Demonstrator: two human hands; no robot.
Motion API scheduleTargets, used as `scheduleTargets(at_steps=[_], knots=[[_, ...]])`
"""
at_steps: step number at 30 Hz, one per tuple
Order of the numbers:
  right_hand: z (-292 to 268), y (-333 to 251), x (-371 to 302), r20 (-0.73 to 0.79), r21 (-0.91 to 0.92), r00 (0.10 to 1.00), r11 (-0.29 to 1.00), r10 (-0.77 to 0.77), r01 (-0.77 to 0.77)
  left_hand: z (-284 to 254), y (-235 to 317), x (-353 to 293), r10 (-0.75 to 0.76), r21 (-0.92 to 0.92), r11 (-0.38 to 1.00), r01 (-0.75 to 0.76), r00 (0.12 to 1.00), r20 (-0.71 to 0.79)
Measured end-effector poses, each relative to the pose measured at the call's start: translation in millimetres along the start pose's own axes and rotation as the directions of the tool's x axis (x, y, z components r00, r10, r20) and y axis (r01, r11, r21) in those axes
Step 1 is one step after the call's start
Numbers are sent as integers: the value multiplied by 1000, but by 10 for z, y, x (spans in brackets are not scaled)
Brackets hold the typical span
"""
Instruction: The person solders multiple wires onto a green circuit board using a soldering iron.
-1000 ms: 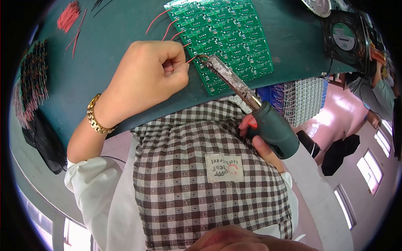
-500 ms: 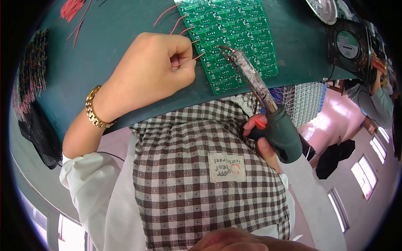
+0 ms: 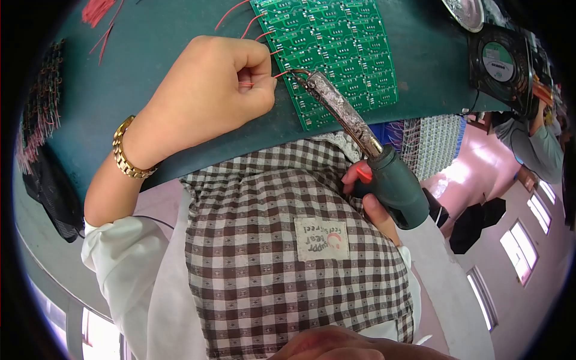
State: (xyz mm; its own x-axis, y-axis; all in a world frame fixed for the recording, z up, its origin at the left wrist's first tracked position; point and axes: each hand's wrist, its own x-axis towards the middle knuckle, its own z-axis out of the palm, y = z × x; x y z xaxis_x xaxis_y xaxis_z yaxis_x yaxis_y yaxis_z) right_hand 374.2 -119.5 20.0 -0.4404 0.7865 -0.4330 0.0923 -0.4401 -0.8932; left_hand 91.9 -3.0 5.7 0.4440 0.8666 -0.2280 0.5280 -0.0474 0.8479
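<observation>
Green matting covers the bench (image 3: 150, 120) under my work, with a green circuit board (image 3: 336, 54) lying on it near the edge. My left hand (image 3: 204, 99) is closed, pinching a thin red wire (image 3: 282, 74) against the board's left edge; my right hand (image 3: 375, 198) is clamped round the soldering iron (image 3: 360, 135), tip touching the joint. I judge a steady wire and brief heat matter most. A black square fan (image 3: 498, 63) with a round green-rimmed label sits far right; a pale rectangular patch (image 3: 322, 238) is sewn on my checked apron (image 3: 282, 258).

Beige apron label (image 3: 322, 238) (rectangular, mid-chest)
</observation>
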Motion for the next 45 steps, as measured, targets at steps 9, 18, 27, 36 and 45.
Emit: scheduleTargets(at_steps=[9, 18, 27, 36, 45], knots=[[-47, -85, 69, 86, -152, 994, 985, -71, 84, -6, -33, -61, -36, -20, 999, 37, 999, 6], [132, 78, 20, -206, 32, 976, 997, -66, 74, -21, -15, -38, -15, -1, 1000, 15, 1000, 5], [166, 169, 31, -296, 54, 948, 989, -119, 141, -41, -2, -8, -14, -16, 1000, 14, 1000, 4], [-266, 290, 256, -446, -1, 779, 871, -440, 492, -390, 108, -195, 8, 135, 991, -16, 998, 65], [-813, -392, 485, -328, -274, 376, 468, -867, 840, -220, -9, -247, 210, 214, 960, -179, 969, -130]])
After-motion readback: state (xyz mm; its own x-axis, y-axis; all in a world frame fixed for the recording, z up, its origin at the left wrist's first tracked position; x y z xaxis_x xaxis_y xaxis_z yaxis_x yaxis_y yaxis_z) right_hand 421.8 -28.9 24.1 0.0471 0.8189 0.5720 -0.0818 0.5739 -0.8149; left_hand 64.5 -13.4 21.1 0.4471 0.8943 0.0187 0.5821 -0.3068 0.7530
